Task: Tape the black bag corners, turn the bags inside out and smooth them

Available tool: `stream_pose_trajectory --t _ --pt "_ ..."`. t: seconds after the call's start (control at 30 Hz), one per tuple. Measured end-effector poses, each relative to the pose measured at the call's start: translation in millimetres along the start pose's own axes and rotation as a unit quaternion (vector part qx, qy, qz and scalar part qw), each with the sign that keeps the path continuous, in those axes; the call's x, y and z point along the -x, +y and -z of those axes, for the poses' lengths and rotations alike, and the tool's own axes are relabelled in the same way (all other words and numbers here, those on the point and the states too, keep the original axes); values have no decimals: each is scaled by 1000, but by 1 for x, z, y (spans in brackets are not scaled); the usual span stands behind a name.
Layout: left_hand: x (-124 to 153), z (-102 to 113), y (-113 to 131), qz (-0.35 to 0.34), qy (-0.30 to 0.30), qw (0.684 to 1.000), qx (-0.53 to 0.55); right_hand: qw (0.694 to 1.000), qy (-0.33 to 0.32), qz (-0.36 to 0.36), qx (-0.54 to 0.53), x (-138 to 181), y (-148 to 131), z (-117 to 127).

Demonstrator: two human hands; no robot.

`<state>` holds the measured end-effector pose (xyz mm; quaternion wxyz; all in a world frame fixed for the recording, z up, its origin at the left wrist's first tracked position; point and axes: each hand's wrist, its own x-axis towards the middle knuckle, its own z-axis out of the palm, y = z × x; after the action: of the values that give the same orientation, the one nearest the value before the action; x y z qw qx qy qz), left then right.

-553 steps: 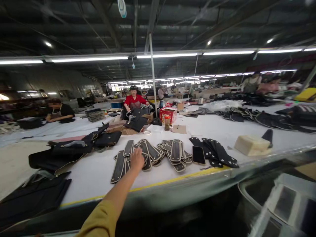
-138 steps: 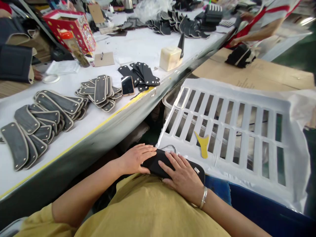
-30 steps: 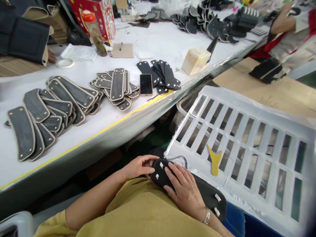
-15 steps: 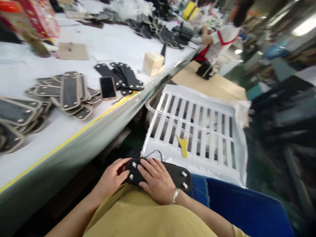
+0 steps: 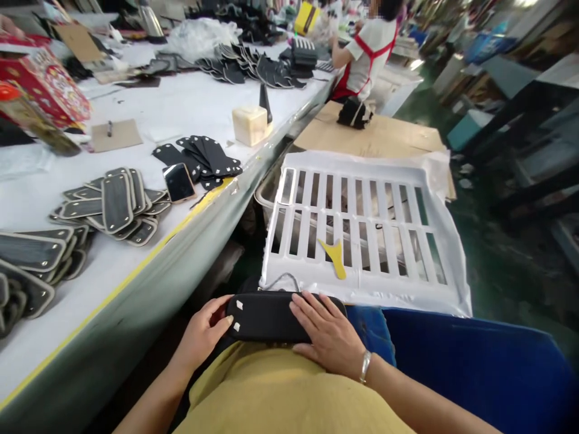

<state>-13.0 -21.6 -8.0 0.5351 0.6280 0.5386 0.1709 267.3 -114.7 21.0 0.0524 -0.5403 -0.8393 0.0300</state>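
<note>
A long black rounded panel (image 5: 266,316) lies across my lap, with two small white tabs showing at its left end. My left hand (image 5: 203,331) grips that left end between thumb and fingers. Flat over the right end rests my right hand (image 5: 326,334), its fingers stretched out and covering whatever tabs are there. A loop of grey cord (image 5: 283,278) sticks up just behind the panel. Beyond it, a yellow forked piece (image 5: 335,259) lies on the white slotted rack (image 5: 312,278).
On the white table (image 5: 149,108) to the left are stacks of light-edged dark panels (image 5: 117,202), black tabbed panels (image 5: 208,158), a phone (image 5: 179,182) and a cream block (image 5: 249,125). A blue bin (image 5: 470,361) stands at right. Another person (image 5: 368,54) works farther back.
My right hand has slid right along the black panel, from its middle to its right end, uncovering the middle. My left hand keeps its grip on the left end. The camera view has shifted.
</note>
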Motion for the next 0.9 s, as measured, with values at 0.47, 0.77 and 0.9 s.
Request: stream_pose_trajectory --t 0.47,0.77,0.9 --pt "1 1 41 -190 17 940 -282 997 9 -73 22 28 19 15" --pt "-6 -9 52 -323 -137 853 -386 998 24 -24 -46 -3 -5 11" --pt "-10 -10 53 -316 -151 848 -398 998 -1 1 -64 -21 -6 11"
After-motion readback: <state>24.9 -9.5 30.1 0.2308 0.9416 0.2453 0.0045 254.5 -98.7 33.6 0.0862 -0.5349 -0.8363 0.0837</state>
